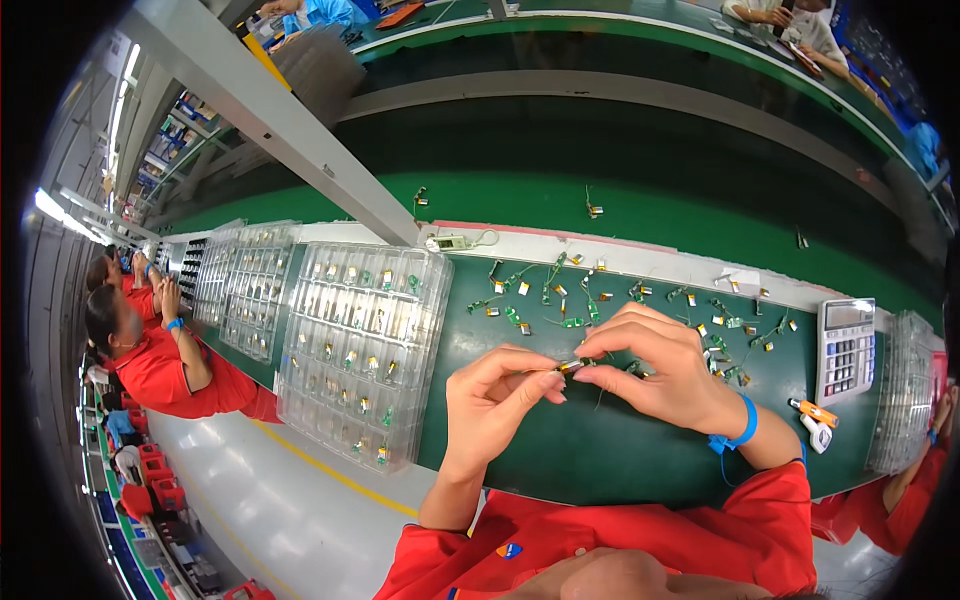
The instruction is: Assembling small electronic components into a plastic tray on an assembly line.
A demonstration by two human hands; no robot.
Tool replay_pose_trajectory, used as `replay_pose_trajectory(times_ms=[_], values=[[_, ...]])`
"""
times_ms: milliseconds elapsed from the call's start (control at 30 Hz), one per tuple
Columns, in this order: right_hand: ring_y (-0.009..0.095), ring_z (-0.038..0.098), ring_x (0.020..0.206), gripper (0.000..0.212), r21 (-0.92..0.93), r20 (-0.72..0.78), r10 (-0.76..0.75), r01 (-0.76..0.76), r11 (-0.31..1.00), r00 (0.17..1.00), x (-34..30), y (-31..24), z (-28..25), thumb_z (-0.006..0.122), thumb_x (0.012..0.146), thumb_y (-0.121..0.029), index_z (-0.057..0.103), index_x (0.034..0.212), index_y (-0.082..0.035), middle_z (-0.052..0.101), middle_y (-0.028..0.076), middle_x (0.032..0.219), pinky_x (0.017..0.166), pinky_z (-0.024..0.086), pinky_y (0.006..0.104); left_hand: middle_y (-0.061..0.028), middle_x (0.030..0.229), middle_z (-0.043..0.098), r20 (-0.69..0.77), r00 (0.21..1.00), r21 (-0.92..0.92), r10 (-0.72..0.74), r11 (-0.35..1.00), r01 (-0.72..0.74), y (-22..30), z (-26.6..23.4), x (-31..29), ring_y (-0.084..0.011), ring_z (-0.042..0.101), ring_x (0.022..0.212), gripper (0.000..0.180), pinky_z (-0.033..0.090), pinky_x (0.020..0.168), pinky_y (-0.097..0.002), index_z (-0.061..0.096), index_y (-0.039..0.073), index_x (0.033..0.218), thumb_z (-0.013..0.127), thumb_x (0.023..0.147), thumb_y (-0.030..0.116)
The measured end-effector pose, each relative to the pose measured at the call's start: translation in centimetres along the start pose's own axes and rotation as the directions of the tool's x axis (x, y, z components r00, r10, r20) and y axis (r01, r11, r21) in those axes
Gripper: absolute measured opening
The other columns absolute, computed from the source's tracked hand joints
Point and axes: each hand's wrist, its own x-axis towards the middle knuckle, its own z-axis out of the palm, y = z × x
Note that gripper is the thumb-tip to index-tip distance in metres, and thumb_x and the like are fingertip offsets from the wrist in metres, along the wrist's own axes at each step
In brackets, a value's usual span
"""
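In the head view, the left hand [490,390] and right hand [650,360] pinch a small battery-and-board part [571,366] between them, above the worktop [530,460]; at left, the nearest clear tray [428,345] holds small green boards and batteries in rows of compartments; another filled clear tray [280,262] lies beyond it; loose parts [572,323] lie scattered past the hands

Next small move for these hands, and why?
I'd probably ease the right hand off and let the left hand take the small part toward the clear tray. Both hands' fingertips meet at that part, the tray stands on the left hand's side, and its compartments hold similar-looking pieces. Whether the part is ready, I can't tell.
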Motion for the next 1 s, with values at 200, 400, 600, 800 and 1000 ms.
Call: replay_pose_trajectory(times_ms=[200, 400, 600, 800, 1000], values=[[0.023, 0.064, 0.082, 0.020, 0.019, 0.155, 0.187, -0.192, 0.981, 0.970, 0.3, -0.6, -0.5, 0.073, 0.077, -0.008, 0.065, 0.094, -0.002, 0.066, 0.009, 0.087, 0.071, 0.050, 0.0305, -0.0126, 0.086, 0.064, 0.093, 0.993, 0.493, 0.077, 0.863, -0.113, 1.3, 0.2, 1.0, -0.0173, 0.065, 0.072, 0.011, 0.055, 0.063, -0.0259, 0.065, -0.006, 0.093, 0.064, 0.082, -0.006], [0.017, 0.064, 0.082, 0.014, 0.104, 0.285, 0.326, -0.367, 0.924, 0.901, 0.1, -0.4, -0.5, 0.065, 0.086, -0.006, 0.059, 0.098, 0.000, 0.065, 0.010, 0.087, 0.073, 0.052, 0.0291, -0.0126, 0.093, 0.061, 0.094, 0.990, 0.451, 0.105, 0.882, -0.137, 1.0, 0.0, 0.8, -0.0173, 0.065, 0.080, 0.019, 0.056, 0.065, -0.0262, 0.065, -0.006, 0.096, 0.069, 0.077, -0.007], [0.011, 0.061, 0.084, 0.011, 0.434, 0.385, 0.436, -0.577, 0.692, 0.813, -0.8, 0.0, 0.9, 0.057, 0.093, -0.007, 0.056, 0.099, 0.003, 0.062, 0.007, 0.090, 0.074, 0.051, 0.0268, -0.0136, 0.101, 0.057, 0.090, 0.985, 0.133, 0.149, 0.978, -0.161, -1.6, -0.2, 1.0, -0.0179, 0.063, 0.085, 0.024, 0.056, 0.068, -0.0267, 0.065, -0.006, 0.097, 0.071, 0.074, -0.009], [0.011, 0.061, 0.085, 0.012, 0.527, 0.450, 0.422, -0.615, 0.586, 0.787, -1.4, -0.2, 1.5, 0.054, 0.095, -0.007, 0.055, 0.100, 0.004, 0.060, 0.005, 0.091, 0.077, 0.051, 0.0260, -0.0131, 0.095, 0.058, 0.099, 0.965, 0.160, 0.242, 0.954, -0.255, -1.8, -0.7, 0.7, -0.0173, 0.061, 0.080, 0.017, 0.056, 0.065, -0.0269, 0.066, -0.005, 0.089, 0.073, 0.073, -0.006], [0.012, 0.063, 0.083, 0.013, 0.469, 0.451, 0.420, -0.609, 0.639, 0.788, -1.7, -0.1, 2.0, 0.054, 0.095, -0.008, 0.056, 0.103, 0.002, 0.064, 0.007, 0.087, 0.075, 0.053, 0.0266, -0.0145, 0.090, 0.059, 0.154, 0.930, 0.249, 0.334, 0.898, -0.363, -1.2, -1.3, 0.2, -0.0175, 0.062, 0.075, 0.013, 0.056, 0.057, -0.0259, 0.066, -0.006, 0.083, 0.073, 0.072, -0.007]])
